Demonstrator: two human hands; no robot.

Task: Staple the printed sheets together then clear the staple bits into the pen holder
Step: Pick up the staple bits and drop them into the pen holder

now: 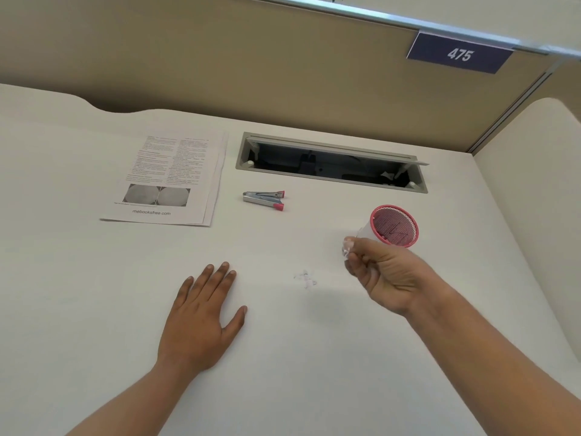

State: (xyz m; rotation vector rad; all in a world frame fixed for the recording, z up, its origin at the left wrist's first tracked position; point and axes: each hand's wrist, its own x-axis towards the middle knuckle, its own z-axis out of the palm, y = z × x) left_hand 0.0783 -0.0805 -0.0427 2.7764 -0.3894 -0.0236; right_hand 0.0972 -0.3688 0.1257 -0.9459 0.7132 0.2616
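Note:
The printed sheets (169, 177) lie stacked at the back left of the white desk (94, 278). A silver stapler with pink ends (264, 200) lies to their right. Further right stands the pink mesh pen holder (394, 226), with thin dark bits visible inside. My right hand (383, 275) hovers just in front of the holder, fingers curled, pinching small staple bits (347, 247) at the fingertips. A few more staple bits (305, 278) lie scattered on the desk between my hands. My left hand (201, 316) rests flat on the desk, fingers straight.
An open grey cable hatch (330, 162) is sunk into the desk behind the stapler. A tan partition wall (220, 64) with a "475" plate (459, 55) runs along the back. A second partition (534, 184) closes the right side.

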